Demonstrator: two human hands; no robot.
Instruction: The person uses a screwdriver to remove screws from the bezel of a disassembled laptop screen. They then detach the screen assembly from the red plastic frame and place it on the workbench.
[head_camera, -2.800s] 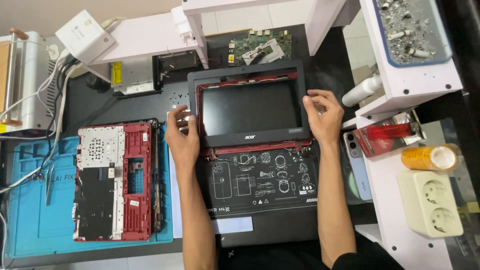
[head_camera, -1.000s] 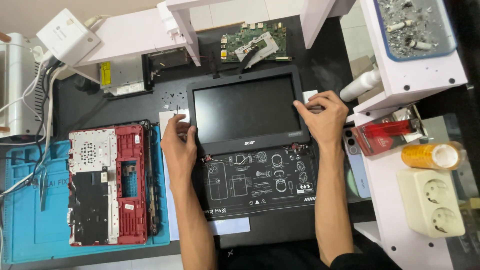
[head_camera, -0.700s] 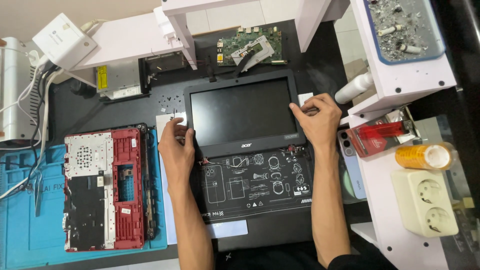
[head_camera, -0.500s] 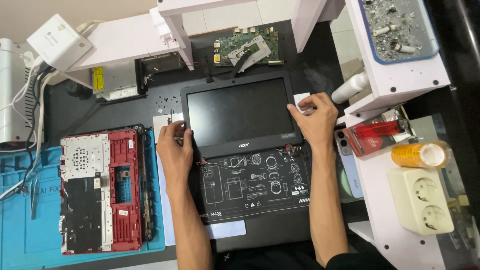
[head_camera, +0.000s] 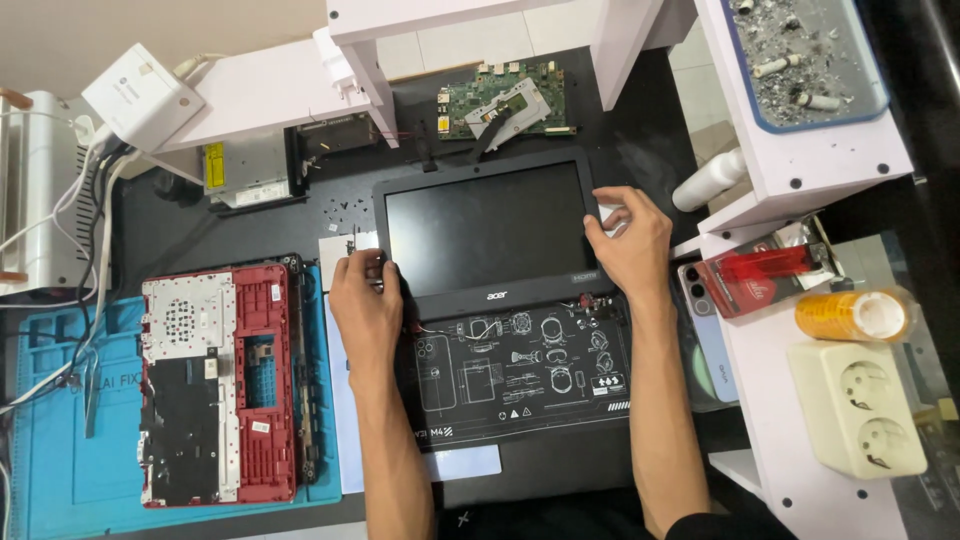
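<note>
- My fingertips are hidden where they curl over the edges of the laptop screen (head_camera: 487, 232), so I cannot tell how firmly I am pressing.
- My left hand (head_camera: 365, 300) is loosely curled, fingers bent onto the screen's lower left corner.
- My right hand (head_camera: 632, 240) is half open, fingers spread along the screen's right edge, thumb up.
- The screen is dark with a black frame, lying flat on the black bench (head_camera: 180, 225), its lower edge over a black mat (head_camera: 520, 375) printed with white diagrams.
- A green circuit board (head_camera: 505, 100) lies just beyond it; a red laptop shell (head_camera: 220, 385) sits on a blue mat (head_camera: 60, 420) to my left.
</note>
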